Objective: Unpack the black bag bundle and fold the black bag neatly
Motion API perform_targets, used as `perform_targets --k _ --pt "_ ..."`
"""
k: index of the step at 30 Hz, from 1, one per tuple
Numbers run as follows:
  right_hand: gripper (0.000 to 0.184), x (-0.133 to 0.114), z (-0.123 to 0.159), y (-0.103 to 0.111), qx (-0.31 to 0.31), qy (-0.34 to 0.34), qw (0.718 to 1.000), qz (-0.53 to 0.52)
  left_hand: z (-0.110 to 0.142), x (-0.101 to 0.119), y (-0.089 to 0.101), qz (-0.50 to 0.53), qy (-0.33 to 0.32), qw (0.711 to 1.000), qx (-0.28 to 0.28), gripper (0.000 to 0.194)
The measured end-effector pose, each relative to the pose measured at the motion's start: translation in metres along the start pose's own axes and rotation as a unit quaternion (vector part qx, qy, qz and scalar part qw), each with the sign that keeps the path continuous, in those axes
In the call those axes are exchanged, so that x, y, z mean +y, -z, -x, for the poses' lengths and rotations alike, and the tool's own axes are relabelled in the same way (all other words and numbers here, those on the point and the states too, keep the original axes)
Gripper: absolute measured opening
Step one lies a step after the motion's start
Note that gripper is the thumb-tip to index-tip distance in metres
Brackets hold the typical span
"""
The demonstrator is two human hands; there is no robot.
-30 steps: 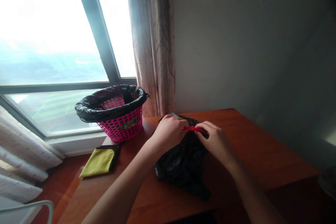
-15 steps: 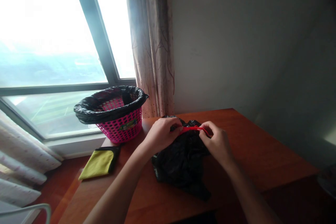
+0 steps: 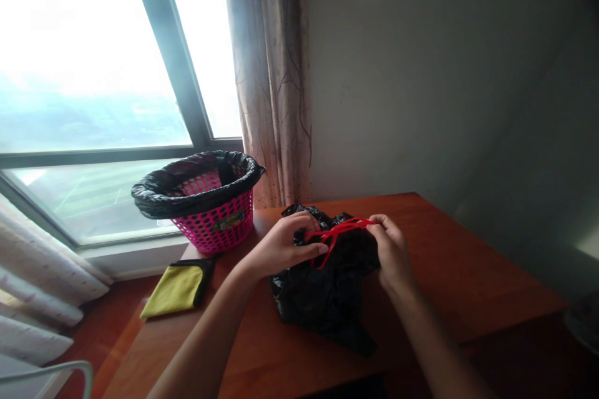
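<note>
A crumpled black garbage bag [image 3: 322,305] lies on the table in front of me, with a red drawstring [image 3: 344,227] looped across its gathered top. The drawstring's right end is pinched between the thumb and fingers of my right hand [image 3: 392,246]. At the left end of the drawstring is my left hand [image 3: 285,243], its thumb stretched out and parted from its fingers. Part of the red loop runs between that thumb and the fingers, without a visible grip on it; some fingertips are hidden.
A pink perforated basket [image 3: 218,230] with a black liner [image 3: 161,196] folded over its rim stands at the back left. Nearer lies a folded yellow cloth [image 3: 173,290] with dark edging. The brown table [image 3: 449,262] reaches the wall; window and curtain [image 3: 276,87] are behind the basket.
My left thumb has opened away from the drawstring, which is now spread into loose loops. My right hand has shifted slightly right, pinching its end.
</note>
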State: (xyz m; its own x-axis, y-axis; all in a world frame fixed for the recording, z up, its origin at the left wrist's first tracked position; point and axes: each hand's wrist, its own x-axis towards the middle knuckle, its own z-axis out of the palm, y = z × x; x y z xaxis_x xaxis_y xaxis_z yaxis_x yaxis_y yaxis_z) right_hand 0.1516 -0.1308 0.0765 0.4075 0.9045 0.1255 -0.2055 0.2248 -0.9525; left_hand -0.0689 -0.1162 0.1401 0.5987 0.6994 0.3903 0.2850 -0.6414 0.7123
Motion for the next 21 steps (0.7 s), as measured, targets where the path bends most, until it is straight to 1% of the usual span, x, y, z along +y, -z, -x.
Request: perform_targets --k 4,7,9,12,14,15,18,20,21 --pt "0.022 -0.003 0.003 -0.007 0.04 -0.042 0.992 -0.11 0.003 -0.003 -0.003 0.004 0.014 0.999 0.035 0.023" --pt "0.021 -0.002 0.003 -0.008 0.038 -0.05 0.981 -0.183 0.004 -0.007 -0.006 0.036 0.027 0.997 0.062 0.023" --pt "0.022 -0.002 0.002 -0.005 0.018 -0.046 0.974 -0.223 0.005 -0.009 -0.008 0.066 0.049 0.992 0.094 0.024" --pt "0.024 -0.005 0.001 0.002 -0.052 -0.054 0.964 -0.253 0.007 -0.011 -0.01 0.108 0.08 0.977 0.168 0.03" --pt "0.027 -0.008 0.001 0.007 -0.095 -0.058 0.961 -0.253 0.008 -0.013 -0.01 0.134 0.092 0.966 0.201 0.03" --pt "0.029 -0.009 0.001 0.009 -0.102 -0.055 0.96 -0.253 0.009 -0.014 -0.01 0.145 0.095 0.963 0.209 0.028" --pt "0.034 -0.014 0.0 0.015 -0.098 -0.04 0.955 -0.278 0.012 -0.016 -0.009 0.162 0.1 0.951 0.243 0.025" --pt "0.033 -0.016 -0.003 0.02 -0.096 -0.038 0.944 -0.312 0.014 -0.017 -0.009 0.194 0.105 0.934 0.281 0.026" --pt "0.033 -0.017 -0.004 0.023 -0.098 -0.038 0.938 -0.329 0.016 -0.016 -0.009 0.224 0.105 0.921 0.302 0.025"
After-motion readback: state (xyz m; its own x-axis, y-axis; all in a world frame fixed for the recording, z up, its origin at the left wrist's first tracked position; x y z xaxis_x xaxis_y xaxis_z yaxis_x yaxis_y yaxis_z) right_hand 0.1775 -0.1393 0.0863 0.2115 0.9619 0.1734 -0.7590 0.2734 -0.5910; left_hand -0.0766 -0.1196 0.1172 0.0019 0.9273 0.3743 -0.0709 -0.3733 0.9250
